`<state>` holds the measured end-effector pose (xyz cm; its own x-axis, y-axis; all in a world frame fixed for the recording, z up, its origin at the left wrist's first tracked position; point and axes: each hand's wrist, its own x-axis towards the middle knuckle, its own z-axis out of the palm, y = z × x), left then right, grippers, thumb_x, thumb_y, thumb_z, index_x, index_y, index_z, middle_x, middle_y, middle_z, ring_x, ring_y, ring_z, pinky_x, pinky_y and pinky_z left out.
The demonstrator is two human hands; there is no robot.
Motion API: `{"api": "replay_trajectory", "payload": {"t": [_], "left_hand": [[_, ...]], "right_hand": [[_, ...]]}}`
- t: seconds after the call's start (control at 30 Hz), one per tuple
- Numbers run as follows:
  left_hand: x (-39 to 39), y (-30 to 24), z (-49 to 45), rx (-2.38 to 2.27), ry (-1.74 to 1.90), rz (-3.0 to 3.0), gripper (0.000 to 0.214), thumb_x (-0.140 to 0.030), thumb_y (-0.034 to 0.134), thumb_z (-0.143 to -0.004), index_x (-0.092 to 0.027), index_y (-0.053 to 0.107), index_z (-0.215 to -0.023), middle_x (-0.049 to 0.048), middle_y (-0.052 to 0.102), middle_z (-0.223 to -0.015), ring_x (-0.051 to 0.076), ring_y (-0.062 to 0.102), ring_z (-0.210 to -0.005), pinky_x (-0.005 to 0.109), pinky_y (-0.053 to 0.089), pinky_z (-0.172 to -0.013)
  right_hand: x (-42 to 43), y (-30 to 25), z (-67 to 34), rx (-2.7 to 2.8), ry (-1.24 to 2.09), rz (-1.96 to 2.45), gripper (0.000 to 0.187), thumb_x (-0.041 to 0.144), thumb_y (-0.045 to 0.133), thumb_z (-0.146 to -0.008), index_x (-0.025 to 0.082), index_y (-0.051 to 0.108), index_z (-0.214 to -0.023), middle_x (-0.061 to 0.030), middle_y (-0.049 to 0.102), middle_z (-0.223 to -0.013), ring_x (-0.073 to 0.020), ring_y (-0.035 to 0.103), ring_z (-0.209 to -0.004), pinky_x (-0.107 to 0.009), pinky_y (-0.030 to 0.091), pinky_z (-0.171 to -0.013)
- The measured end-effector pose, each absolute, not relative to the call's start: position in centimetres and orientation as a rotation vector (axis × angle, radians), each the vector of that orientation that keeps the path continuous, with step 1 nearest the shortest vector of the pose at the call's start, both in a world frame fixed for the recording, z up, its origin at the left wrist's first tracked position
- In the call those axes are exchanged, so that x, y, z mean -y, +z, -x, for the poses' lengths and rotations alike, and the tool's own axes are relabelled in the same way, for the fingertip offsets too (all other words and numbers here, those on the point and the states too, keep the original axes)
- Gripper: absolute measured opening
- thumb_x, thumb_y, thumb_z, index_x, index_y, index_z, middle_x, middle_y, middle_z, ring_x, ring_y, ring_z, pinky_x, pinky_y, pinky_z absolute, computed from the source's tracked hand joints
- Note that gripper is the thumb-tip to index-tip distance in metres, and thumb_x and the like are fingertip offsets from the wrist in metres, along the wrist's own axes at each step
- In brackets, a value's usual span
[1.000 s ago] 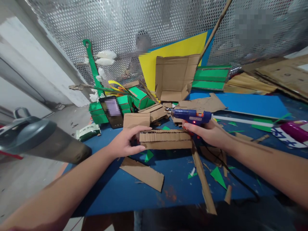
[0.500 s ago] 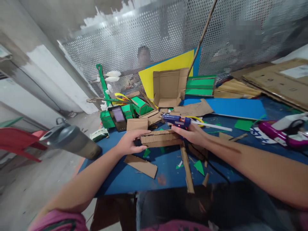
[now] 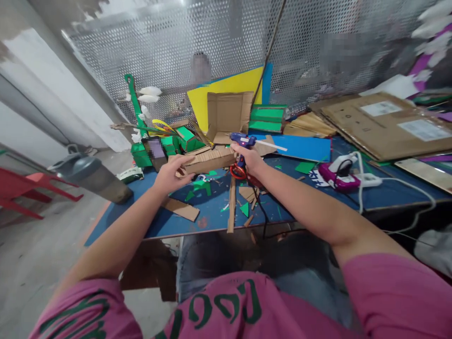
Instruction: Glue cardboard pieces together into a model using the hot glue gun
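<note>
Bottom of frame: pink shirt, both arms reaching up toward mid-frame. Blue table (image 3: pixel 318 207) edge next, littered with loose cardboard strips (image 3: pixel 231 205) and green scraps. Centre: left hand (image 3: pixel 171 173) grips the left end of the cardboard piece (image 3: pixel 208 161), lifting it off the table, probably to expose an edge. Right hand (image 3: pixel 250 160) is clenched around the blue glue gun (image 3: pixel 243 140), nozzle pointing left over the piece's right end. Far, upper middle: open cardboard box (image 3: pixel 228 113), yellow sheet (image 3: pixel 226 87), perforated metal wall.

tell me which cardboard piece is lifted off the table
The long cardboard strip gripped by the left hand, beside the right hand with the glue gun; other scraps lie flat.
</note>
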<state>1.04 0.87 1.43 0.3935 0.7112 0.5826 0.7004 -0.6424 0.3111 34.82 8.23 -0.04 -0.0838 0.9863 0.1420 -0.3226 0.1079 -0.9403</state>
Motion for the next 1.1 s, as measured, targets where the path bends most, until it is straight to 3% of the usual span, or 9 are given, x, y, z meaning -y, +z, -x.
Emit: {"api": "replay_trajectory", "payload": {"t": [0.07,0.27,0.4,0.47,0.6,0.63,0.77,0.9,1.1], "left_hand": [[-0.8,2.0,-1.8,-1.351,1.212,-2.553,0.066,-0.042,0.080,-0.092,-0.024,0.065,-0.153,0.0128,0.068,-0.143,0.023,0.075,-0.105,0.034,0.067,-0.079],[-1.3,2.5,-3.5,-1.371,1.237,-2.541,0.050,-0.040,0.070,-0.099,-0.023,0.067,-0.146,0.0161,0.059,-0.155,0.031,0.063,-0.142,0.041,0.070,-0.095],[-2.0,1.9,-3.5,-1.276,1.219,-2.610,0.070,-0.048,0.085,-0.090,-0.025,0.063,-0.152,0.0191,0.051,-0.165,0.039,0.054,-0.153,0.048,0.069,-0.099],[-2.5,1.1,-3.4,-1.219,1.261,-2.563,0.067,-0.050,0.080,-0.095,-0.027,0.060,-0.154,0.0188,0.048,-0.169,0.039,0.055,-0.153,0.047,0.068,-0.099],[-3.6,-0.6,-3.4,-1.236,1.451,-2.226,0.112,-0.055,0.080,-0.097,-0.032,0.008,-0.180,0.0243,0.048,-0.171,0.032,0.070,-0.135,0.045,0.068,-0.096],[-3.8,-0.9,-3.4,-1.215,1.449,-2.174,0.117,-0.055,0.082,-0.095,-0.032,0.004,-0.180,0.0239,0.052,-0.168,0.032,0.072,-0.133,0.046,0.068,-0.098],[-3.7,-1.2,-3.4,-1.158,1.326,-2.029,0.117,-0.053,0.092,-0.087,-0.026,0.023,-0.178,0.0220,0.063,-0.159,0.037,0.066,-0.146,0.054,0.062,-0.114],[-3.1,-0.8,-3.2,-1.161,1.276,-1.883,0.093,-0.051,0.092,-0.087,-0.023,0.048,-0.164,0.0191,0.065,-0.158,0.036,0.069,-0.143,0.055,0.060,-0.119],[-2.9,-0.7,-3.0,-1.146,1.361,-1.957,0.078,-0.050,0.094,-0.085,-0.025,0.054,-0.148,0.0144,0.068,-0.150,0.034,0.071,-0.139,0.054,0.061,-0.117]], "right_hand": [[-9.0,0.1,-35.3,1.026,1.468,0.773,0.054,0.053,0.097,-0.070,0.023,0.075,-0.109,-0.0039,0.082,-0.103,-0.0241,0.075,-0.101,-0.038,0.067,-0.084],[-10.3,-0.1,-36.5,1.055,1.553,0.651,0.061,0.055,0.103,-0.066,0.021,0.072,-0.105,-0.0024,0.080,-0.094,-0.0197,0.073,-0.089,-0.039,0.070,-0.082],[-10.4,-0.7,-36.1,1.118,1.488,0.673,0.054,0.043,0.106,-0.060,0.022,0.070,-0.095,-0.0006,0.078,-0.097,-0.0191,0.074,-0.094,-0.037,0.068,-0.090],[-10.2,-0.9,-35.9,1.137,1.445,0.718,0.053,0.041,0.105,-0.060,0.022,0.071,-0.096,-0.0006,0.078,-0.095,-0.0193,0.074,-0.091,-0.038,0.067,-0.090],[-9.7,-0.7,-36.0,1.321,1.218,0.781,0.046,0.045,0.100,-0.068,0.025,0.075,-0.100,-0.0023,0.079,-0.103,-0.0233,0.076,-0.098,-0.045,0.065,-0.100],[-9.6,-0.6,-36.2,1.375,1.143,0.784,0.041,0.047,0.098,-0.072,0.026,0.076,-0.099,-0.0029,0.080,-0.107,-0.0251,0.076,-0.104,-0.047,0.063,-0.105],[-9.2,-0.2,-36.8,1.534,0.943,0.877,0.031,0.050,0.090,-0.083,0.031,0.079,-0.103,-0.0019,0.083,-0.115,-0.0294,0.076,-0.115,-0.052,0.052,-0.122],[-8.7,0.0,-36.9,1.613,0.808,1.007,0.038,0.054,0.092,-0.080,0.030,0.077,-0.105,-0.0057,0.083,-0.119,-0.0330,0.075,-0.120,-0.054,0.053,-0.120],[-8.4,-0.1,-36.0,1.588,0.704,1.046,0.052,0.069,0.087,-0.080,0.026,0.077,-0.108,-0.0090,0.083,-0.113,-0.0347,0.076,-0.118,-0.056,0.055,-0.118]]}}
